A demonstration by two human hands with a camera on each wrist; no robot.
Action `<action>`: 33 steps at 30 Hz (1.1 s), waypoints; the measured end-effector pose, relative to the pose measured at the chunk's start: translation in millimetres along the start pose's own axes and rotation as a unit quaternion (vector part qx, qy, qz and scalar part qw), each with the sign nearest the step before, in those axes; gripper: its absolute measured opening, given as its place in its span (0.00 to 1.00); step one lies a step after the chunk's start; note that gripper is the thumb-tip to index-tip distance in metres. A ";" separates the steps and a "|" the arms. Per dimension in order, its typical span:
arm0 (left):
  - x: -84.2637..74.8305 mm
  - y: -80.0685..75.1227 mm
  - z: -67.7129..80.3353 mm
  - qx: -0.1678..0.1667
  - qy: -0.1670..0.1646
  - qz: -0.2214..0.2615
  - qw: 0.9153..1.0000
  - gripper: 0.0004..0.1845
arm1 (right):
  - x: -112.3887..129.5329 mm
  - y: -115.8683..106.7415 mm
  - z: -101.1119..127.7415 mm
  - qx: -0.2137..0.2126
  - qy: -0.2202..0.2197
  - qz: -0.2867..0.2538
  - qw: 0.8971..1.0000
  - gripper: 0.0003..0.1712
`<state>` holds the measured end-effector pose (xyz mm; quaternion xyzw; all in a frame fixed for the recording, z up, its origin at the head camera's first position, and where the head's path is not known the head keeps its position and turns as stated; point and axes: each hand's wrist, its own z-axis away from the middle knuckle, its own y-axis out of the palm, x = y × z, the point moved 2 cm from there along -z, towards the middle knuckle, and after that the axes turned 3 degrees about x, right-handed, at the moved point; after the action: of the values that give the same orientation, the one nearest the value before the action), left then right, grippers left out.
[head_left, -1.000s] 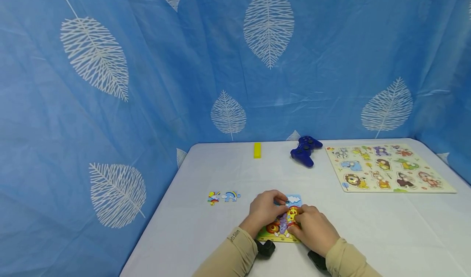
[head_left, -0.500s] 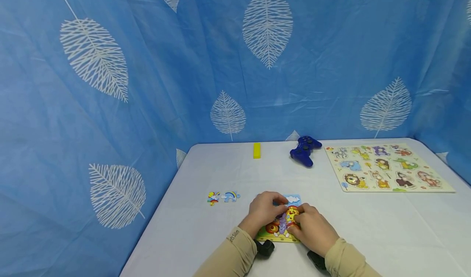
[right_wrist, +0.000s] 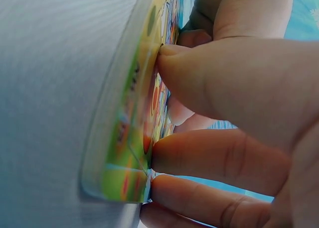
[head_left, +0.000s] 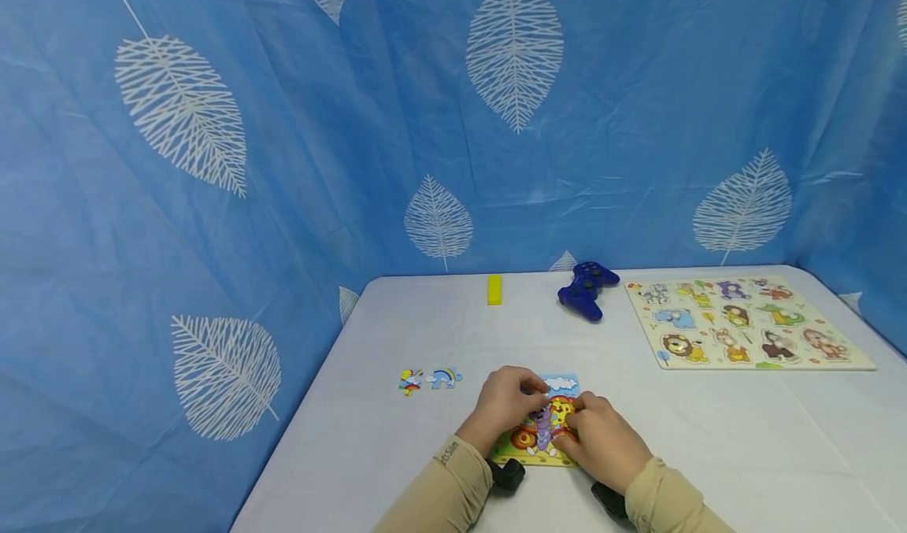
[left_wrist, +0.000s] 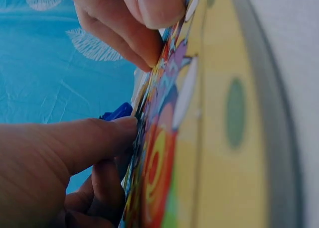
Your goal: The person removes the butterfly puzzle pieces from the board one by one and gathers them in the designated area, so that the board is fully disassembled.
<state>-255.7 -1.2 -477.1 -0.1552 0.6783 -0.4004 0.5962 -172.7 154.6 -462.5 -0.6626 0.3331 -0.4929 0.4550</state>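
Observation:
In the head view a colourful cartoon jigsaw puzzle (head_left: 542, 456) lies near the front of the white table. My left hand (head_left: 500, 405) is over its left part, thumb and index fingertips close to each other on the picture. From the right, my right hand (head_left: 605, 438) rests its thumb and fingertips on the puzzle. The left wrist view shows the left thumb (left_wrist: 107, 138) touching the picture surface, with the other fingers partly hidden behind it. In the right wrist view, the right thumb (right_wrist: 199, 76) presses the puzzle, the fingers spread below it.
Two loose jigsaw pieces, a red-yellow one (head_left: 410, 382) and a rainbow one (head_left: 444, 378), lie left of the hands. Behind are a yellow block (head_left: 494, 289) and a blue game controller (head_left: 588, 289). An animal puzzle board (head_left: 815, 365) lies to the right.
My left hand has shifted slightly left, uncovering more of the purple figure on the puzzle. The right hand stays in nearly the same place.

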 end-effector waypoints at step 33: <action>3.7 -4.4 2.0 -0.033 0.033 0.074 0.996 0.04 | -1.5 2.3 1.4 -0.016 -0.014 -0.005 1.000 0.13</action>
<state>-255.9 -7.3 -476.4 -0.1109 0.7201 -0.3375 0.5960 -171.8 155.5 -465.4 -0.6781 0.3314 -0.4807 0.4464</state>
